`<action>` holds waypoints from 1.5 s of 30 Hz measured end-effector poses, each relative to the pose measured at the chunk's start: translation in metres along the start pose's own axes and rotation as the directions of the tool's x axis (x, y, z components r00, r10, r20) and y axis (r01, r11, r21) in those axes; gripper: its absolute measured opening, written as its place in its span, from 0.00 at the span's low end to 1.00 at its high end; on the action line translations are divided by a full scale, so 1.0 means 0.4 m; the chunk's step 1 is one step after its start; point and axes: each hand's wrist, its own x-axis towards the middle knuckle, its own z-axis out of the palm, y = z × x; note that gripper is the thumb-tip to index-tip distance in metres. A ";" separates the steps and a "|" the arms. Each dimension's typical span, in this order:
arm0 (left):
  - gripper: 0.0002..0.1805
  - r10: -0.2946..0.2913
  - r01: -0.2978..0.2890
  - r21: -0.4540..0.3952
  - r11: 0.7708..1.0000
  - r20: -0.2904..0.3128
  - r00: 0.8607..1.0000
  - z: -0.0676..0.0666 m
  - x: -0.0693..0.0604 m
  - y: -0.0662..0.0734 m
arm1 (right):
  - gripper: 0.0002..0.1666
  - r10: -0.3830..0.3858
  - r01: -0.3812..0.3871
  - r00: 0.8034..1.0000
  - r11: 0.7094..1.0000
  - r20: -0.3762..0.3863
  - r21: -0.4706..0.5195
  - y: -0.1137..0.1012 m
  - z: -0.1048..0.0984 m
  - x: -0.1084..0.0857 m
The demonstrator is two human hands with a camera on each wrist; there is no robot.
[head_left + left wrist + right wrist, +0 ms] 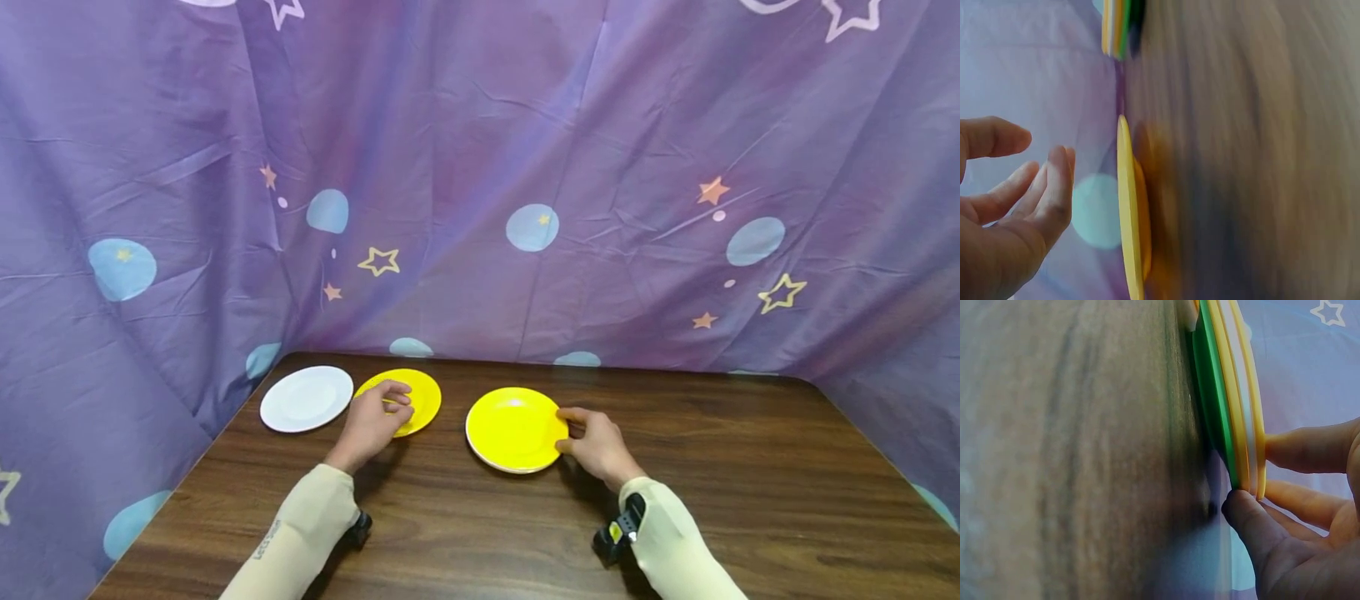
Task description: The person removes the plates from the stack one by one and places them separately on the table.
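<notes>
A stack of plates (517, 429) rests on the table, a yellow one uppermost. From the side, in the right wrist view, its layered rims (1235, 394) run green, yellow, white and yellow from the bottom up. My right hand (597, 446) holds the stack's right edge, the thumb (1254, 515) at the lower rims and the fingers at the top yellow plate. Further left, my left hand (372, 421) hovers over a single yellow plate (425, 400). Its fingers (1054, 187) are loosely bent with nothing between them, apart from that plate in the left wrist view.
A white plate (306, 400) lies at the table's far left corner, beside the single yellow plate. The brown wooden table (750, 467) reaches back to a purple curtain (480, 167) printed with stars and planets.
</notes>
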 end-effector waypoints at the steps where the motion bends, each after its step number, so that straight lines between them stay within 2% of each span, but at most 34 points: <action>1: 0.17 -0.004 0.005 -0.033 0.999 0.021 1.000 0.006 -0.001 0.006 | 0.32 -0.003 0.003 1.000 1.000 0.000 -0.001 0.000 0.001 0.000; 5: 0.18 -0.038 0.051 -0.145 0.988 0.090 0.995 0.026 -0.005 0.026 | 0.32 -0.006 0.006 1.000 1.000 -0.004 0.008 0.001 0.004 0.000; 10: 0.20 -0.038 0.069 -0.220 0.973 0.143 0.989 0.046 -0.003 0.036 | 0.32 -0.022 0.022 1.000 1.000 -0.016 0.009 0.001 0.003 -0.002; 19: 0.21 -0.053 0.114 -0.273 0.955 0.224 0.973 0.084 0.008 0.047 | 0.32 -0.019 0.019 1.000 1.000 -0.019 0.015 0.004 0.001 -0.004; 23: 0.21 -0.052 0.115 -0.227 0.967 0.266 0.963 0.103 0.010 0.053 | 0.32 -0.016 0.016 1.000 1.000 -0.019 0.012 0.005 0.001 -0.005; 29: 0.21 -0.066 0.096 -0.088 0.991 0.295 0.953 0.128 0.008 0.072 | 0.32 -0.009 0.009 1.000 1.000 -0.021 0.014 0.004 0.000 -0.009; 36: 0.20 -0.062 0.060 0.017 0.998 0.288 0.956 0.141 0.009 0.088 | 0.31 -0.009 0.009 1.000 1.000 -0.028 0.005 0.001 0.000 -0.006; 45: 0.18 -0.085 0.075 0.047 0.996 0.276 0.957 0.158 0.011 0.076 | 0.31 -0.003 0.003 1.000 1.000 -0.027 0.017 0.001 0.001 -0.007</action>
